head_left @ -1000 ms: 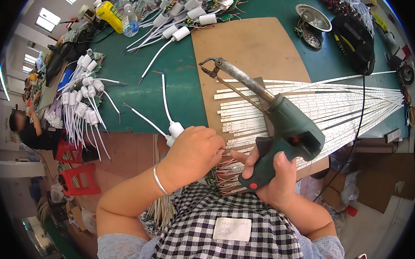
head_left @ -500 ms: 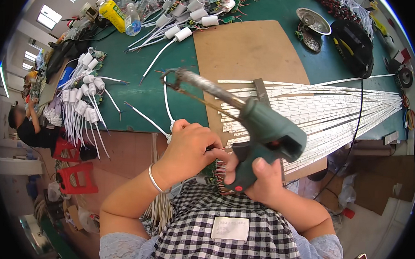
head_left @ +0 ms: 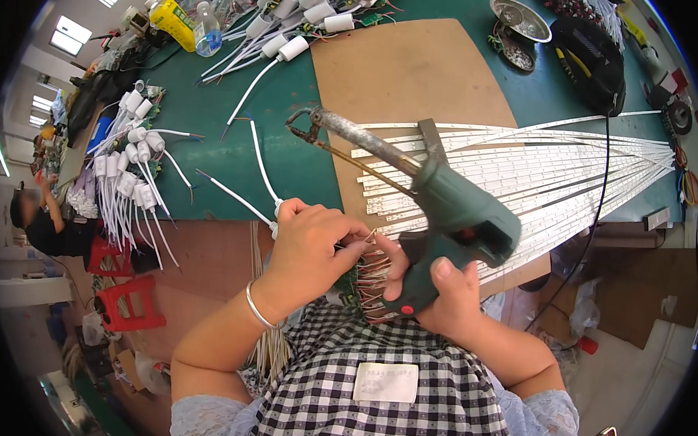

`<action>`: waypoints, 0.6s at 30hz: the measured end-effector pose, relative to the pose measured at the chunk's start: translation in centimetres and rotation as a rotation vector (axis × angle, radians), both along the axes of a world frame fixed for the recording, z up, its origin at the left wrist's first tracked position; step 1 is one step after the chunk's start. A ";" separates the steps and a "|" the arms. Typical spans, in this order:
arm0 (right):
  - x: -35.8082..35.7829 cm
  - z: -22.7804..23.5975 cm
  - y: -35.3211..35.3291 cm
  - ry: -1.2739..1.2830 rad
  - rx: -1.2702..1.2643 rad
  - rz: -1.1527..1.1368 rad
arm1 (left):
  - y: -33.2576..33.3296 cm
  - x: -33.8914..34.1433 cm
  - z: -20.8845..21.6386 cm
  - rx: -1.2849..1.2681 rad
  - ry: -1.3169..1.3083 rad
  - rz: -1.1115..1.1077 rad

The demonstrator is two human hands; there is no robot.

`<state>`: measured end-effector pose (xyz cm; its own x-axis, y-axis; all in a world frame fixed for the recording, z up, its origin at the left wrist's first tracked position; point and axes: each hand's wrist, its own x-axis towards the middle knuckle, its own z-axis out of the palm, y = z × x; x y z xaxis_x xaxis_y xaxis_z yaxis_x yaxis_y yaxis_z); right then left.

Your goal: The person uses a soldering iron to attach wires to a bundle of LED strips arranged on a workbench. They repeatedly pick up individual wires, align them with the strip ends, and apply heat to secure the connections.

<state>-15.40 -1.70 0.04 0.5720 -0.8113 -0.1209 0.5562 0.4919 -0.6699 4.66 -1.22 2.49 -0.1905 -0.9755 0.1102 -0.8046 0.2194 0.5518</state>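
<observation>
My right hand [head_left: 453, 296] is wrapped around the grip of a dark green soldering gun [head_left: 460, 211], whose metal barrel points up and left over the table. Just left of it, my left hand [head_left: 309, 243] is closed in a pinch on thin wires [head_left: 371, 238] near the right index finger. Two white cables [head_left: 264, 164] with bare coloured ends stick out from beneath the left hand; what they join is covered by it. Below both hands, at my apron, lies a bundle of green circuit boards [head_left: 348, 284] with many thin wires [head_left: 373, 285].
White LED strips [head_left: 507, 174] fan out to the right across a brown board [head_left: 418, 73], with a dark metal bar [head_left: 430, 136] across their left ends. White-capped cabled parts [head_left: 138, 150] are heaped left and at the back. A black cord [head_left: 604, 182] hangs over the table edge. Another person [head_left: 41, 216] sits far left.
The view has shifted slightly. Thin wires now show between my left fingertips and right index finger. The soldering gun's tip has moved right relative to the white cables, still in my right hand.
</observation>
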 end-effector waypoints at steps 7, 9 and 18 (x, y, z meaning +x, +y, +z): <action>-4.5 1.9 1.8 0.270 -0.098 -0.193 | -0.4 -0.6 -0.2 -0.034 -0.079 -0.012; -6.3 1.5 2.5 0.368 -0.175 -0.160 | -0.4 -0.6 -0.4 -0.056 -0.075 -0.018; -11.7 -2.1 4.4 0.637 -0.528 -0.019 | -0.5 -0.8 -0.9 -0.080 -0.130 -0.010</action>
<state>-27.10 2.68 -2.09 0.5084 -0.8609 -0.0177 -0.0027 0.0189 -0.9998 3.84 -1.69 1.59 -0.2176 -0.9626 0.1615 -0.8659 0.2667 0.4233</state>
